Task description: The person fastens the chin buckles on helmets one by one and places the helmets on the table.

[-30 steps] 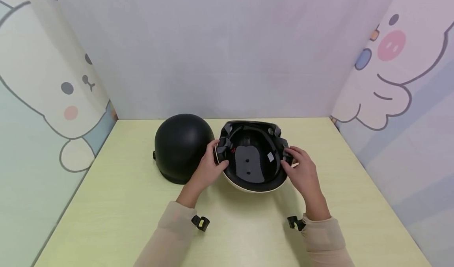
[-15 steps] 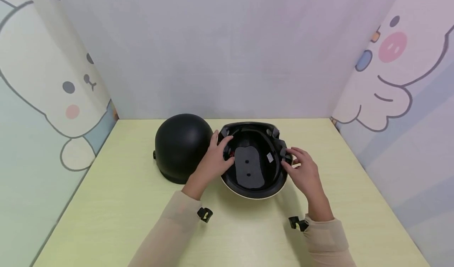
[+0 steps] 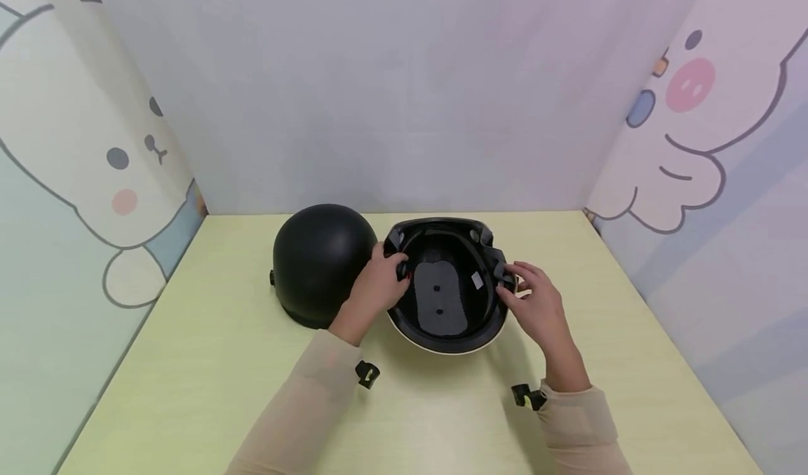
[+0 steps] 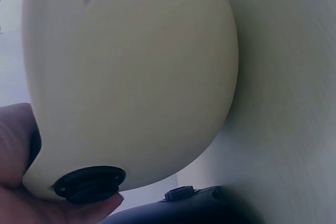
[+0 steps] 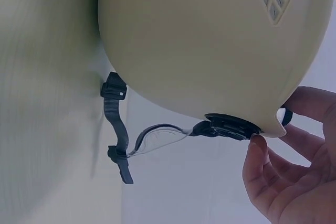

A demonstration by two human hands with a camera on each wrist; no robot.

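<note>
A cream helmet [image 3: 440, 299] lies upside down between both hands, its black inside and grey padding facing up in the head view. My left hand [image 3: 376, 285] grips its left rim, thumb inside. Seen from the left wrist, the left fingers [image 4: 79, 211] touch the shell beside a round black side fitting [image 4: 92, 183]. Pinching the opposite rim is my right hand [image 3: 539, 303]. In the right wrist view, the right fingertips [image 5: 255, 148] meet another black side fitting [image 5: 231, 125]. From there hang a clear-edged piece [image 5: 160, 137] and a black strap [image 5: 114, 114].
A black helmet [image 3: 325, 264] sits dome-up to the left, close to my left hand. The pale yellow table [image 3: 208, 391] meets a plain wall [image 3: 404, 110] at the back, with cartoon-printed walls on both sides.
The cream helmet has tipped so its inside faces further up. My left hand has shifted its hold, lifting its fingers over the left rim and then settling there. The right hand keeps its hold.
</note>
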